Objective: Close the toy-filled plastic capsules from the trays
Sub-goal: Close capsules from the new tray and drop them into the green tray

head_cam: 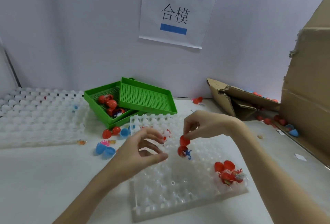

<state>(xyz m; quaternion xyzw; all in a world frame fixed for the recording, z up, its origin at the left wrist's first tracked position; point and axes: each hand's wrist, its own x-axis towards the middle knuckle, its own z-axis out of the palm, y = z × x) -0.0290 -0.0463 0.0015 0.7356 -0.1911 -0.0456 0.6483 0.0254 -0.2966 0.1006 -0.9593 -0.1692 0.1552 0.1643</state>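
My right hand [200, 127] pinches the upper half of an open red capsule [184, 145] above the white dimpled tray [178, 188]. The capsule's lower half hangs below it, and a small blue toy sticks out of that half. My left hand [142, 150] hovers just left of the capsule with fingers loosely curled, holding nothing I can see. More open red capsules with toys [228, 172] sit in the tray's right side.
A stack of white dimpled trays [41, 116] lies at the left. Green mesh trays [142, 98] at the back hold red capsules. Loose red and blue capsules [114, 132] lie between the trays. Torn cardboard boxes [303, 90] stand at the right.
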